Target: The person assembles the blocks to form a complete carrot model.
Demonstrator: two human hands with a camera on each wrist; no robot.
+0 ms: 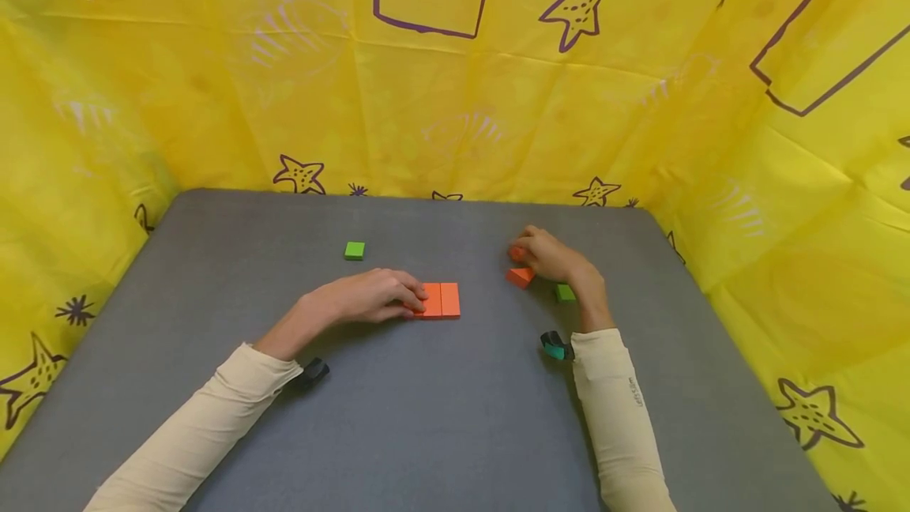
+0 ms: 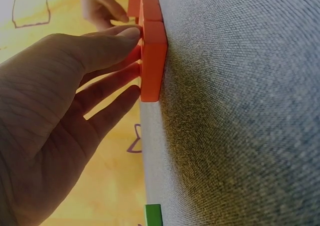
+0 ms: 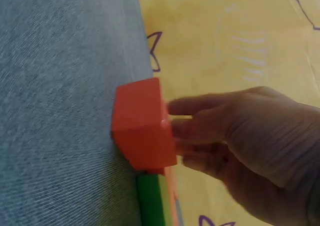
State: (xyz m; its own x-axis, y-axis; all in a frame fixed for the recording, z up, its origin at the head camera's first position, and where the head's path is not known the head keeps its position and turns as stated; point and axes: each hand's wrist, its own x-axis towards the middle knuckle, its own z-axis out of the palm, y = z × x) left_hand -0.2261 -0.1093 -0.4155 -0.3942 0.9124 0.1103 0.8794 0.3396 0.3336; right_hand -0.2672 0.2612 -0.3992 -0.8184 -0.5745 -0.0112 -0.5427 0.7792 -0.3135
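In the middle of the grey table two orange rectangular blocks [image 1: 450, 300] lie flat, side by side and touching. My left hand [image 1: 377, 295] reaches in from the left, its extended fingertips resting on the top of the nearer block [image 2: 152, 60]. Farther right, my right hand [image 1: 550, 255] has its fingers bent round a small orange block [image 1: 517, 253], partly hidden by them. Just in front of that hand sits an orange wedge-shaped block [image 1: 520, 277]. The right wrist view shows an orange block [image 3: 142, 123] large before the fingers.
A green square block [image 1: 355, 250] lies beyond the left hand. Another green block [image 1: 565, 292] is partly covered by the right wrist. Dark wrist devices [image 1: 554, 345] sit under both forearms. A yellow patterned curtain [image 1: 455, 101] hangs behind and beside the table [image 1: 455, 433].
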